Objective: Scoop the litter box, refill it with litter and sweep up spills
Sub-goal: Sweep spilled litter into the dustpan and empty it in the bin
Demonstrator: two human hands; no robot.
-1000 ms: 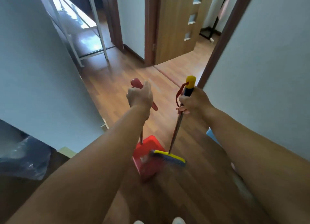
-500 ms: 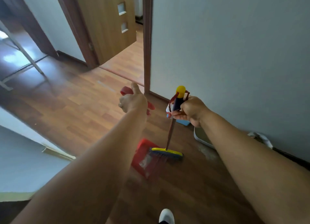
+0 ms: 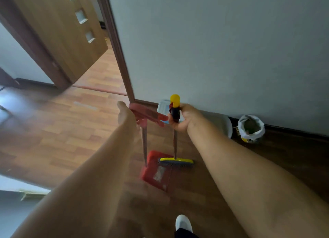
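Grips the long handle of the red dustpan (image 3: pixel 154 170) near its top with the left hand (image 3: pixel 125 113), fingers mostly hidden behind the wrist; clasps the black grip of the broom (image 3: pixel 175 111) in the right hand (image 3: pixel 185 118), just under the yellow cap; holds the hands near each other, not touching; carries both tools upright, brush head at the dustpan's open mouth, low over the wooden floor (image 3: pixel 62 130); faces the grey litter box (image 3: pixel 219 123) against the wall (image 3: pixel 213 41), partly hidden by the right forearm, an open white bag (image 3: pixel 251 128) just beside it.
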